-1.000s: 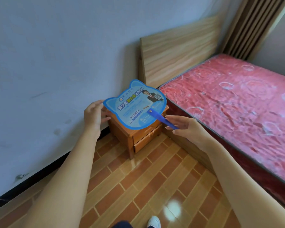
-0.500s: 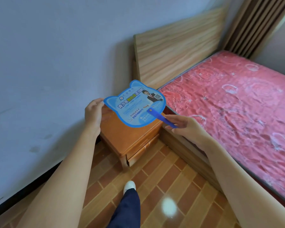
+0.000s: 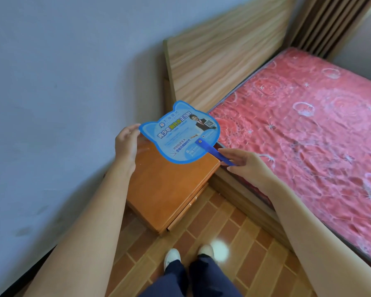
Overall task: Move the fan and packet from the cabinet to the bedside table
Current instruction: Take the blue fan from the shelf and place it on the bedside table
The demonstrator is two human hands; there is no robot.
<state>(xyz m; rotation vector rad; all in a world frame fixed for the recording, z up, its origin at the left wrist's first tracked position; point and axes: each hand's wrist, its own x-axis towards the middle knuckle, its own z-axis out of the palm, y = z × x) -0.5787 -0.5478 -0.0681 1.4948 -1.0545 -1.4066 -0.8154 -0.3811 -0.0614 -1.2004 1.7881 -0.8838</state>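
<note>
A blue cat-shaped paper fan [image 3: 180, 133] with printed text and a dark blue handle hangs flat just above the orange wooden bedside table [image 3: 169, 185]. My left hand [image 3: 126, 144] grips the fan's left edge. At the other end, my right hand [image 3: 242, 162] pinches the tip of the handle. The table's far part is hidden under the fan. No packet shows anywhere in the view.
A bed with a red patterned mattress [image 3: 308, 136] and a wooden headboard [image 3: 219, 61] stands right of the table. The pale wall [image 3: 62, 82] runs along the left. My feet [image 3: 186, 257] stand on the brown tiled floor [image 3: 234, 243] before the table.
I have walked up to the bedside table, which now lies right below the fan. Both hands have kept their hold on the fan.
</note>
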